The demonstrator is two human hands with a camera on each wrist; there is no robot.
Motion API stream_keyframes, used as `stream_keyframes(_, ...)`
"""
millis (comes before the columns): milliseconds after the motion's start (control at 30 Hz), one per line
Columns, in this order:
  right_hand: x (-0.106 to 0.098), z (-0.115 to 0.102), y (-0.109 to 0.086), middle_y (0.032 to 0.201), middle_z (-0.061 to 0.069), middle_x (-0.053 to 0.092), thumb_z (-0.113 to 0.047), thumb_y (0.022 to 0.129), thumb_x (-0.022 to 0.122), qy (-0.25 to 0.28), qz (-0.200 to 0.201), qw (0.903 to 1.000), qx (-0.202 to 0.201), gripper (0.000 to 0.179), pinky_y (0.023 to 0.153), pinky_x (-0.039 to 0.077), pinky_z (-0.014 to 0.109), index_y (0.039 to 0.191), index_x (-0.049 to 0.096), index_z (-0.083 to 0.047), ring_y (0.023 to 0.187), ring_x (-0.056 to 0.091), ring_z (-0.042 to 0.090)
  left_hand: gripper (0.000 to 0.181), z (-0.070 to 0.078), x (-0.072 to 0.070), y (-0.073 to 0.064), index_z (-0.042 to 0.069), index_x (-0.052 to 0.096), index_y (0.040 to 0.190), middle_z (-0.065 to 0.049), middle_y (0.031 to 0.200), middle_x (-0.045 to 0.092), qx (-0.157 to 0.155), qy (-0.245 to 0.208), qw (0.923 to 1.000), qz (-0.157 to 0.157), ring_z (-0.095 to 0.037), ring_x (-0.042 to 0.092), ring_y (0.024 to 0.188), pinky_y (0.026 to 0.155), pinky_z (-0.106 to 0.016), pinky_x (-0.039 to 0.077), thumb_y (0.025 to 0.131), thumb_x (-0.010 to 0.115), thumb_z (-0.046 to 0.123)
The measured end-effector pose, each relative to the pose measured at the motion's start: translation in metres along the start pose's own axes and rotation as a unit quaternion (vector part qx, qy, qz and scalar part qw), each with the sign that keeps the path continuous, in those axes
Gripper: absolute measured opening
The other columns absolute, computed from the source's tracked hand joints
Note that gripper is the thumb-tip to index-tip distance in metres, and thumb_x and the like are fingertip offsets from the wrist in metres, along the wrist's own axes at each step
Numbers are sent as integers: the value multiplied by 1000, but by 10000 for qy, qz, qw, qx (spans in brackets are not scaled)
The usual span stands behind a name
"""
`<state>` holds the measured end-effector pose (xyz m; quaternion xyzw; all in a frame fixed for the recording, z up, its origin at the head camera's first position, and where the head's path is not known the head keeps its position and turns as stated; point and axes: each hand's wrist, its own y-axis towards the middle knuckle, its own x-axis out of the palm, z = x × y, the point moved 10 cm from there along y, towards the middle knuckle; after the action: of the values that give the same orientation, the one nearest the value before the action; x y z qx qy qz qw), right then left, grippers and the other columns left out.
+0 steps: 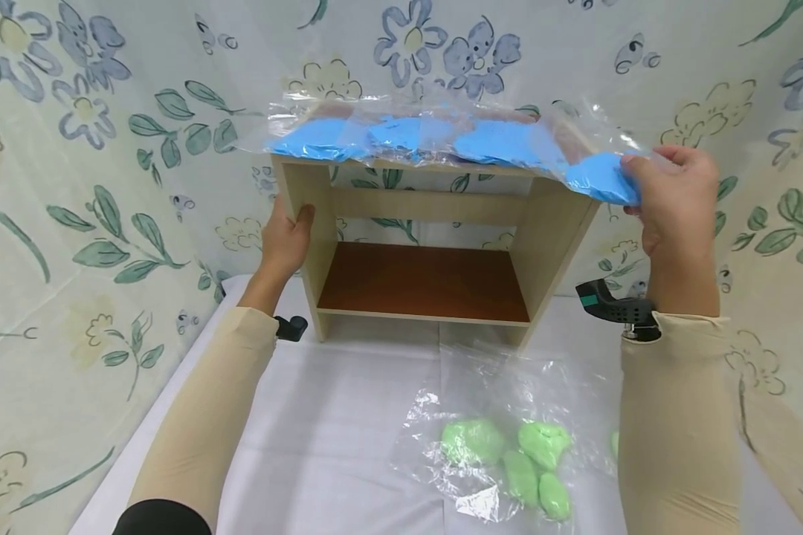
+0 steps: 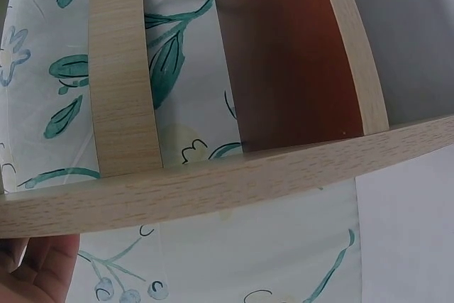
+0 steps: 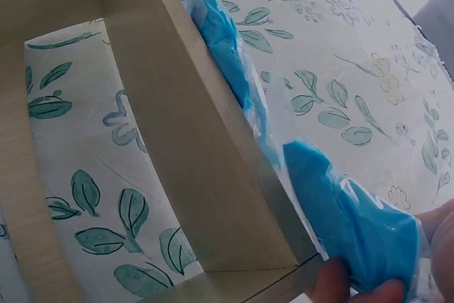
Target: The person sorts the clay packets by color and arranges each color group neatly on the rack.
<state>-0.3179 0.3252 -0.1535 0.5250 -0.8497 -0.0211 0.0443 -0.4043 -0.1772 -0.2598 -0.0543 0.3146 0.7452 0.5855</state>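
A small wooden shelf (image 1: 425,282) with a brown board stands on the white-covered table. My left hand (image 1: 285,239) holds its left side panel, thumb against the panel's face; in the left wrist view only a bit of that hand (image 2: 44,267) shows below the panel edge. Across the shelf top lies a clear plastic bag strip with several flat blue lumps (image 1: 502,143), soft-looking like clay. My right hand (image 1: 676,195) pinches the strip's right end, where one blue lump (image 3: 347,218) hangs past the shelf's top right corner.
In front of the shelf, a clear plastic bag (image 1: 428,431) with several light green lumps (image 1: 473,442) lies on the table (image 1: 348,423). A flower-patterned cloth (image 1: 174,44) hangs behind and at both sides. Another bit of green shows beside the right sleeve (image 1: 679,416).
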Motion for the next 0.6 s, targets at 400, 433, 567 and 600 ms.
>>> stream_keyframes(400,-4,-5,-3,123,-4,61,-14,82,80,649,289,9971,-286,62,66,56,13,128,39,-26,86,65,10,57,0,-1,-1,19,24,153,-14,150,47,-42,83,10000,16,-38,51,135,104,-61,48,104,37,44)
stream_keyframes(433,-4,-5,-3,122,-3,62,-15,83,79,590,330,9973,-297,56,62,55,13,125,43,-24,78,66,9,57,0,-1,-1,18,25,153,-14,150,47,-40,90,9999,17,-39,51,135,104,-61,47,104,37,44)
stream_keyframes(567,-3,-6,-3,116,-5,57,-19,87,75,251,316,9989,-219,34,59,55,13,117,57,-21,71,68,6,57,0,0,-1,18,26,153,-14,149,48,22,108,9999,26,-38,52,134,104,-60,47,104,37,44)
stream_keyframes(600,-4,-6,-2,114,-6,57,-20,88,74,141,330,9992,-183,32,60,55,13,116,59,-22,72,68,6,57,1,-1,0,18,26,153,-14,149,48,49,118,9999,38,-38,52,133,104,-60,47,104,37,44)
